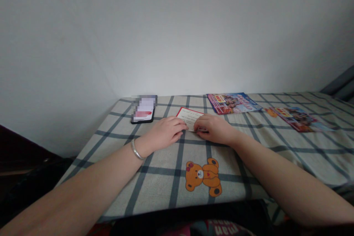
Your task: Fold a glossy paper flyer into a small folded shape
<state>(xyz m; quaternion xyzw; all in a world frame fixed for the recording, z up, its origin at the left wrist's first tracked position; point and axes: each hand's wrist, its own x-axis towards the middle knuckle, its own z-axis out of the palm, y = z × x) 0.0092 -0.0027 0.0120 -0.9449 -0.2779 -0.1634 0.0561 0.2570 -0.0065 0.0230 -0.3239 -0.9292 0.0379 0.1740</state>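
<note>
red-edged card (189, 116), red side toward wall (177, 33), long axis unclear; left hand (167, 131), right hand (212, 127) touching, grip indistinct

A red-edged white printed card (190, 115) lies on checked cloth (157, 184).

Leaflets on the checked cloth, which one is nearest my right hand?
The left leaflet, just beyond your right hand; the other leaflet lies farther right.
</note>
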